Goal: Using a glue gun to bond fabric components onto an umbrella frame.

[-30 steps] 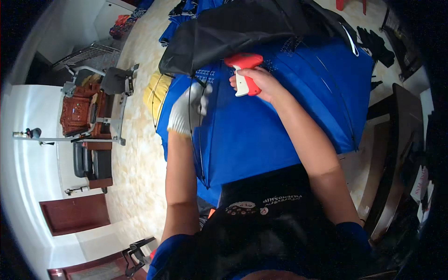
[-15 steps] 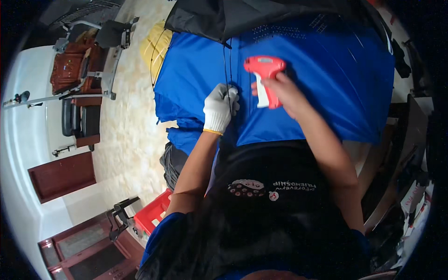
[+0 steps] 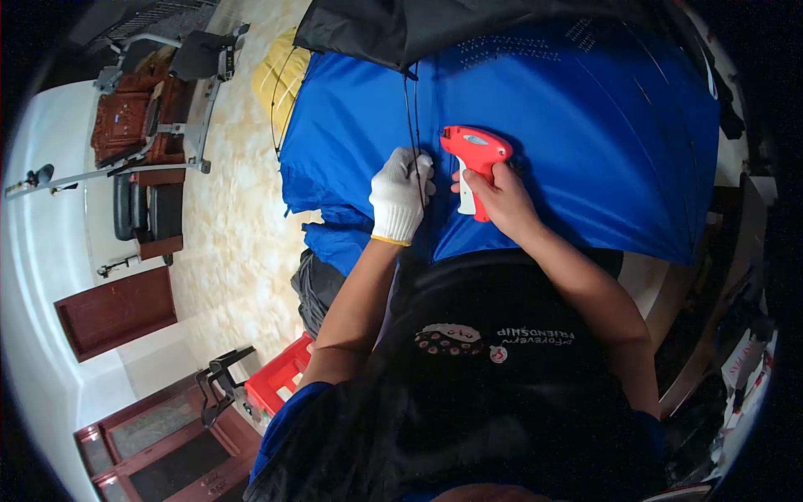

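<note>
My left hand (image 3: 402, 197), in a white knit glove with a yellow cuff edge, is closed at a seam of the blue fabric (image 3: 351, 117). Its fingers are pinched beside thin black rods (image 3: 415, 113), which look like umbrella ribs and run down from a black fabric piece (image 3: 368, 33). What the fingertips hold is hidden. Bare, my right hand (image 3: 502, 199) grips a red and white tagging gun (image 3: 477, 149) by its handle. The gun's tip points left toward the seam, just right of the gloved hand and over the blue fabric.
Yellow fabric (image 3: 274, 75) bulges past the far left of the blue cloth. A red plastic crate (image 3: 276, 376) stands on the floor by my left elbow, near dark bundled cloth (image 3: 316, 289). Exercise equipment (image 3: 196, 63) and a dark seat (image 3: 155, 209) are farther left.
My right hand has drawn the tagging gun a little nearer to me. The gloved left hand stays closed at the seam, with the view shifted slightly.
</note>
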`<state>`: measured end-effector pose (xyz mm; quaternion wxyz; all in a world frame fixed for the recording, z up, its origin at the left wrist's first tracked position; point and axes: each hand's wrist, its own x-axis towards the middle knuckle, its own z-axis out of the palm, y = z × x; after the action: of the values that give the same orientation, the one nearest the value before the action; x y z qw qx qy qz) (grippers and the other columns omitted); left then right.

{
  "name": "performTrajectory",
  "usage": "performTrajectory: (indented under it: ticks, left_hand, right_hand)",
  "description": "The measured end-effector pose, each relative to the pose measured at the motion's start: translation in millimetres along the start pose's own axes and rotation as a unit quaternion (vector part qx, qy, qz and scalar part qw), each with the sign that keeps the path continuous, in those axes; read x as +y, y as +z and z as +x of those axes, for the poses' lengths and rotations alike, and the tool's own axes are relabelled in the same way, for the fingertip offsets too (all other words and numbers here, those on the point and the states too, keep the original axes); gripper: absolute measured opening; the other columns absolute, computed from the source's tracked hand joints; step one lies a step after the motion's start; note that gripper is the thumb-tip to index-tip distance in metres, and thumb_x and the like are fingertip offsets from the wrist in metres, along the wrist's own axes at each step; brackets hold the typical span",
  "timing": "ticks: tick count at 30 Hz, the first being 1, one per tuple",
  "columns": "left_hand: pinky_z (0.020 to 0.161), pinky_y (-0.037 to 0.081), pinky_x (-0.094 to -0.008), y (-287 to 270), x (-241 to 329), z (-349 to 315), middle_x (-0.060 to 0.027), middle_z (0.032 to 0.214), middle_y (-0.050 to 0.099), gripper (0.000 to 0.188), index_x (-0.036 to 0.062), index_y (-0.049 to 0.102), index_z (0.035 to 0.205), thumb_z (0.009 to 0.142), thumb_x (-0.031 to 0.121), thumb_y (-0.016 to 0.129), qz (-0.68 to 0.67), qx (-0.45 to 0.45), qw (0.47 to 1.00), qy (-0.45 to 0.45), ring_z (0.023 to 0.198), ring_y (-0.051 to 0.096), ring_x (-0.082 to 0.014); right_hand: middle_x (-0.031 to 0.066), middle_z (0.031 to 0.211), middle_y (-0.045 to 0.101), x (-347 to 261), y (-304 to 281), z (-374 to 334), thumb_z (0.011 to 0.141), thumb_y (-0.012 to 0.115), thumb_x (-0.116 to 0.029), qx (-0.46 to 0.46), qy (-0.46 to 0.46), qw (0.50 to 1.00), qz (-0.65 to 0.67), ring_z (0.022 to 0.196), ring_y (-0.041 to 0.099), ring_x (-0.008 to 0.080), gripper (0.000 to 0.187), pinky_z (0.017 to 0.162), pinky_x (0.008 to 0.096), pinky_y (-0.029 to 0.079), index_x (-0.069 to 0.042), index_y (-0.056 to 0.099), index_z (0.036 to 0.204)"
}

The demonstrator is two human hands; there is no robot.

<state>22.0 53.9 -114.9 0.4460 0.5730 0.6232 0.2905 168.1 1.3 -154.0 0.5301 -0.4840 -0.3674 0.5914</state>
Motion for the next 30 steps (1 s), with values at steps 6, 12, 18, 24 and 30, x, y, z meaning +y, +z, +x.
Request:
performTrajectory:
  ticks: [6,12,18,24,30]
  left_hand:
    - [0.043,0.040,-0.0239,0.0,5.0,-2.5,-0.0040,0.057,0.056,0.015,0.0036,0.060,0.091,0.089,0.018,0.057,0.043,0.014,0.999,0.006,0.046,0.050,-0.0073]
    - [0.044,0.041,-0.0241,-0.3,18.5,-14.2,-0.0044,0.057,0.055,0.014,0.0036,0.058,0.089,0.089,0.018,0.057,0.064,-0.001,0.998,0.003,0.046,0.050,-0.0075]
    - [0.044,0.041,-0.0243,-0.5,18.2,-14.0,-0.0032,0.057,0.054,0.015,0.0028,0.057,0.088,0.090,0.018,0.055,0.049,-0.002,0.998,0.028,0.047,0.050,-0.0077]
    - [0.043,0.040,-0.0236,0.5,15.0,-14.9,-0.0024,0.058,0.053,0.015,0.0025,0.056,0.088,0.090,0.018,0.055,-0.007,-0.024,1.000,-0.003,0.047,0.050,-0.0076]
    - [0.043,0.040,-0.0235,1.0,15.5,-21.8,-0.0029,0.060,0.054,0.015,0.0027,0.055,0.089,0.091,0.017,0.052,0.025,-0.029,0.998,0.049,0.048,0.050,-0.0073]
  right_hand:
    - [0.0101,0.092,0.064,-15.2,-2.8,4.8,0.091,0.051,-0.012,-0.031,0.043,0.996,0.073,0.079,0.064,0.0167,0.024,0.065,0.0270,0.051,0.002,0.051,0.111]
    - [0.0106,0.090,0.064,-20.3,-3.4,2.8,0.090,0.053,-0.012,-0.060,0.046,0.993,0.096,0.076,0.064,0.0170,0.024,0.063,0.0276,0.052,0.001,0.052,0.110]
    - [0.0108,0.089,0.064,-23.5,-3.7,-0.9,0.089,0.054,-0.013,-0.030,0.074,0.989,0.124,0.076,0.064,0.0176,0.026,0.063,0.0288,0.052,0.000,0.051,0.111]
    - [0.0109,0.089,0.064,-24.4,-7.5,-0.9,0.089,0.054,-0.014,-0.050,0.075,0.989,0.119,0.075,0.064,0.0182,0.026,0.063,0.0292,0.053,0.000,0.051,0.111]
    - [0.0095,0.083,0.063,-25.9,-3.7,-1.0,0.089,0.054,-0.015,-0.056,0.076,0.988,0.125,0.069,0.063,0.0164,0.022,0.058,0.0277,0.051,-0.001,0.053,0.106]
